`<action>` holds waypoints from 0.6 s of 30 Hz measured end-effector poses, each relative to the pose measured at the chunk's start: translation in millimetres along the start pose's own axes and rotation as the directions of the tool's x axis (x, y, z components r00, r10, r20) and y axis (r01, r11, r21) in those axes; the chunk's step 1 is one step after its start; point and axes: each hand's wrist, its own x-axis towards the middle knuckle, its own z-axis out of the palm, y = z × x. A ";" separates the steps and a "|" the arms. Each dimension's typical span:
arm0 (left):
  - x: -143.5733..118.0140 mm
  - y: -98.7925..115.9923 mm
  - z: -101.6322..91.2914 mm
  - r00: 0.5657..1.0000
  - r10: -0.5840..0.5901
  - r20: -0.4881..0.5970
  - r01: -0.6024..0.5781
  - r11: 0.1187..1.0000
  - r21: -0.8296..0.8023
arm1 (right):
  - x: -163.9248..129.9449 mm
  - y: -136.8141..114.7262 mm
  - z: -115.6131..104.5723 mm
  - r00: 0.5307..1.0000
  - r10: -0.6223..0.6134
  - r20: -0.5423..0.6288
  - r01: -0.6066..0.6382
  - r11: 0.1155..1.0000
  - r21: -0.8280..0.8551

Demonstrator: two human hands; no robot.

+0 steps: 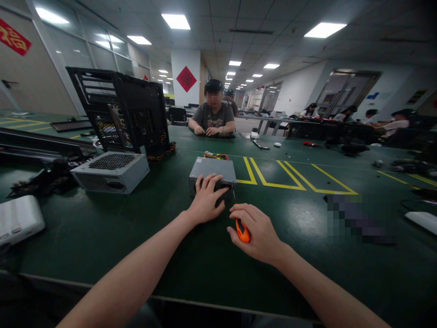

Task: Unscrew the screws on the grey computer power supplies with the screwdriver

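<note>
A grey metal computer power supply lies on the green table, with coloured cables coming from its far side. My left hand rests on its top and near face, fingers spread. In my right hand is an orange and black screwdriver, gripped by the handle. Its thin shaft points up and away to the near right corner of the power supply. Whether the tip touches a screw there is too small to tell.
On the left stand a second power supply and an open black computer case. A white device sits at the left edge. Yellow tape lines mark the table. Across it sits a person; a phone lies nearby.
</note>
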 end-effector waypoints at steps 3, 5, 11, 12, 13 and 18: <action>0.1 0.5 -0.4 1.000 0.000 -0.001 0.000 1.000 -0.009 | -0.3 -0.3 -0.7 0.998 0.029 -0.051 -0.029 1.000 0.010; -0.1 0.7 -0.3 1.000 -0.001 0.001 0.001 1.000 -0.005 | -0.2 0.0 -1.2 0.996 0.037 -0.086 -0.036 0.999 0.011; -0.3 0.1 0.6 1.000 0.000 -0.004 0.000 1.000 0.001 | 0.0 1.3 -0.6 0.995 -0.018 -0.103 0.020 1.000 0.019; -0.2 0.0 0.7 1.000 -0.001 -0.006 0.001 1.000 0.001 | 0.0 1.1 -0.4 0.995 -0.031 -0.100 0.032 0.999 0.017; -0.1 0.1 0.8 1.000 -0.001 -0.008 0.001 1.000 0.002 | 0.0 0.8 -0.3 0.994 -0.041 -0.098 0.043 0.999 0.013; 0.1 0.5 0.9 1.000 0.009 -0.006 -0.009 1.000 0.014 | 0.0 -0.9 -1.4 0.993 -0.068 -0.098 0.063 0.997 -0.044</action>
